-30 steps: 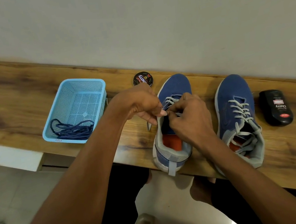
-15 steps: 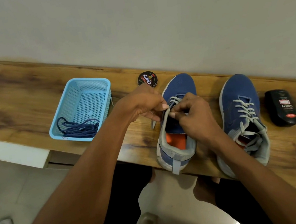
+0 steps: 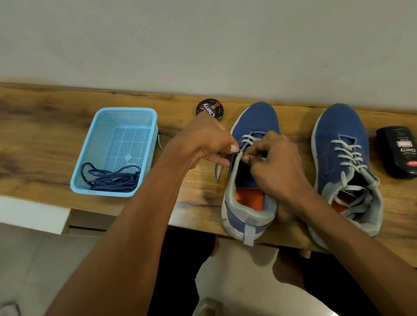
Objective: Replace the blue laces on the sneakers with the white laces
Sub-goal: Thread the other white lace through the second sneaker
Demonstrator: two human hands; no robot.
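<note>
Two blue sneakers stand on the wooden shelf [image 3: 19, 127], toes toward the wall. The left sneaker [image 3: 249, 129] has a white lace [image 3: 249, 139] through its front eyelets; one loose end hangs off its left side. My left hand [image 3: 207, 141] pinches the shoe's left eyelet edge. My right hand [image 3: 277, 166] pinches the white lace at the same spot, covering the tongue. The right sneaker [image 3: 341, 142] is fully laced in white. Blue laces [image 3: 112, 178] lie coiled in the light blue basket [image 3: 146, 118].
A round black polish tin [image 3: 209, 108] lies by the wall behind my left hand. A black polish bottle [image 3: 401, 151] lies to the right of the right sneaker. The heels of both shoes overhang the shelf's front edge, with my knees and the tiled floor below.
Both hands have stayed at the left sneaker's eyelets, working slightly toward the toe. The camera view has shifted a little, so everything sits further right in the frame.
</note>
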